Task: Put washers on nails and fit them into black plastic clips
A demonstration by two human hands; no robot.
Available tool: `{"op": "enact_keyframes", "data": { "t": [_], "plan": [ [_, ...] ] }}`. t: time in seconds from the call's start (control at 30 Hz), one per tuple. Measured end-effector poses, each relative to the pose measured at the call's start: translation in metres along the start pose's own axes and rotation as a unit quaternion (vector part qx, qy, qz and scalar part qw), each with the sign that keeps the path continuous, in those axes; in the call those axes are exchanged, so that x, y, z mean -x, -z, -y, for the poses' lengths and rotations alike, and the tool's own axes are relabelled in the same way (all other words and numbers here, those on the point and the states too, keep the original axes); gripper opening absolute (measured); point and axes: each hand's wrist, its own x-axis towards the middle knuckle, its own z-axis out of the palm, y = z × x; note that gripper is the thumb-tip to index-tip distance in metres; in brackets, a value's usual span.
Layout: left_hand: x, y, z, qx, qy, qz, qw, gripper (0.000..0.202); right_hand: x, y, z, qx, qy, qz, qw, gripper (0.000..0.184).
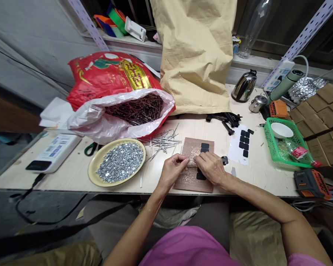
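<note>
A thin silver metal pin (pixel 192 160) spans the gap between my two hands above a brown board (pixel 194 142). Pinched fingers of my left hand (pixel 174 168) hold its left end. My right hand (pixel 211 167) closes over the other end, and its fingertips are partly hidden. Pale crumbs are scattered on the board, and black rounded pads (pixel 204 147) lie on it, some under my right hand. To the left lies a loose pile of similar long silver pins (pixel 165 142). A yellow bowl (pixel 92 170) full of small silver washers (pixel 119 162) stands beyond it.
A red and white bag (pixel 113 79) of dark pins lies behind the bowl. A large paper sack (pixel 197 59) stands at the back. On the right are a white sheet (pixel 235 149) with black pads, a green basket (pixel 272 147), a kettle (pixel 244 87) and a battery pack (pixel 312 183).
</note>
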Motion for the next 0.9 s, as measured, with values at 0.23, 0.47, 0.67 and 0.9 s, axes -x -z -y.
{"op": "enact_keyframes", "data": {
  "t": [0.23, 0.47, 0.67, 0.9],
  "plan": [
    [-0.003, 0.001, 0.002, 0.001, 0.014, -0.005, 1.000, 0.024, -0.007, 0.002, -0.003, -0.221, -0.103, 0.152, 0.958, 0.025],
    [-0.006, 0.003, 0.006, 0.052, 0.034, -0.012, 0.998, 0.025, 0.001, -0.004, -0.004, -0.013, 0.022, -0.016, 1.000, 0.021],
    [-0.003, -0.001, 0.000, 0.047, 0.029, -0.029, 0.998, 0.025, -0.006, 0.003, 0.000, -0.077, -0.078, 0.091, 0.990, 0.028],
    [-0.007, 0.000, 0.003, 0.070, 0.035, -0.028, 0.997, 0.025, 0.004, 0.005, -0.004, -0.057, -0.042, 0.043, 0.997, 0.021]
  ]
}}
